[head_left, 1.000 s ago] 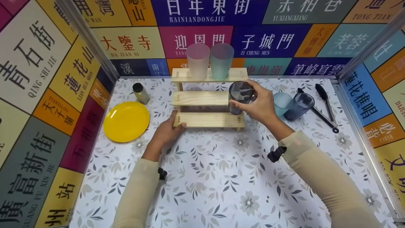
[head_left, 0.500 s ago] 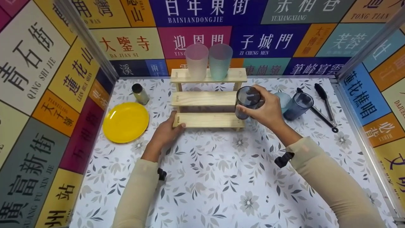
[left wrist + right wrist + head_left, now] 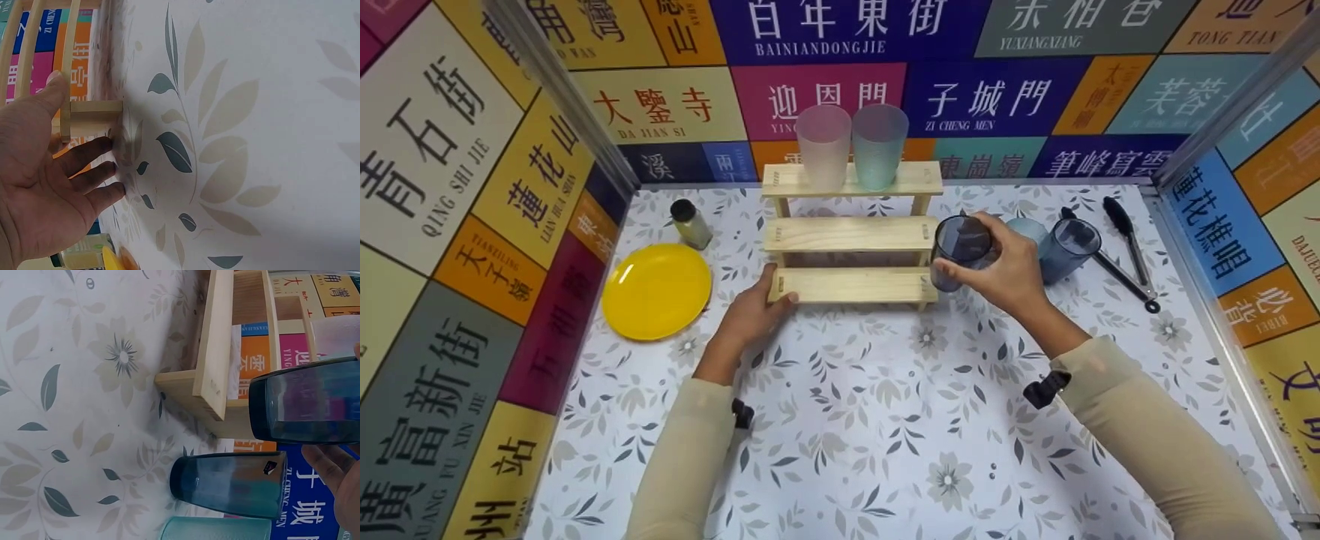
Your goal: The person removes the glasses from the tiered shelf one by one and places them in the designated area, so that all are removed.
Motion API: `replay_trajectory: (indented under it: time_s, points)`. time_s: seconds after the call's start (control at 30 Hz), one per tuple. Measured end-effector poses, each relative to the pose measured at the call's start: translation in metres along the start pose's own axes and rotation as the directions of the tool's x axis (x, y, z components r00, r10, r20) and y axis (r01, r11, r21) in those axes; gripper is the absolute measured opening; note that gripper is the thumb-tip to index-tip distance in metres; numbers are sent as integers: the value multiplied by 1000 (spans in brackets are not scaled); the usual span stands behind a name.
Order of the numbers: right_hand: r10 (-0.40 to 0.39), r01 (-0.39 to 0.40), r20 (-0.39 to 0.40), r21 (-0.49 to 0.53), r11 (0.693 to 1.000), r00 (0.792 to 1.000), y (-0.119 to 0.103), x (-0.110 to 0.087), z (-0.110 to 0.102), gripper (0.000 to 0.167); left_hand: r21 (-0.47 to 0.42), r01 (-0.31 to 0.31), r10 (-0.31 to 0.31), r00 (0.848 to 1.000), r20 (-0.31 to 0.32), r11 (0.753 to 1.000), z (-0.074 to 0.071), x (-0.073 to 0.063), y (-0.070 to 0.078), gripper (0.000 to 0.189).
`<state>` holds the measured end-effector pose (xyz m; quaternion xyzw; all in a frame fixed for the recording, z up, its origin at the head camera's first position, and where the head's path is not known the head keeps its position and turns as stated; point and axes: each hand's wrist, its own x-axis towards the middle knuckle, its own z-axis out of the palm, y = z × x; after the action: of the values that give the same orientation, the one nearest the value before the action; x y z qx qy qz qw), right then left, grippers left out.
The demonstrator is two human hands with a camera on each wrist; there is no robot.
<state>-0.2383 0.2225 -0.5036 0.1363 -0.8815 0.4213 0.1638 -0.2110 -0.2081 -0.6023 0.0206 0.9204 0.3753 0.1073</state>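
Observation:
My right hand [image 3: 1009,266] grips a dark blue-grey see-through cup [image 3: 961,244] by its side, just right of the wooden three-step rack [image 3: 851,285]. In the right wrist view the held cup [image 3: 309,402] is off the table, its base beside the rack's end. With thumb on top, my left hand [image 3: 750,315] holds the left end of the rack's lowest step; in the left wrist view the thumb and index finger pinch that board [image 3: 66,112]. A frosted pinkish cup [image 3: 823,150] and a frosted green cup [image 3: 879,150] stand on the top step.
On the right stand another dark blue cup [image 3: 1072,251] and a light blue cup [image 3: 1026,231], partly behind my hand. Black-tipped tongs [image 3: 1132,259] lie farther right. At left are a yellow plate [image 3: 657,292] and a small black-capped bottle [image 3: 691,225]. Printed panels wall the table.
My right hand has moved right and toward me with the dark cup, away from over the rack's right end. The left hand keeps its hold on the rack.

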Motion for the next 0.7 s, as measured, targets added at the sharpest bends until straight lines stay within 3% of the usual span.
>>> replay_trajectory:
  time_s: [0.47, 0.7]
  points:
    - [-25, 25, -51, -12, 1000, 998, 22, -17, -5, 81, 11, -11, 11, 1000, -4, 1000, 0, -2, 0, 88]
    - [-12, 11, -36, -19, 1000, 999, 28, -25, -7, 76, 12, 25, -25, 1000, 3, 1000, 2, 0, -1, 88]
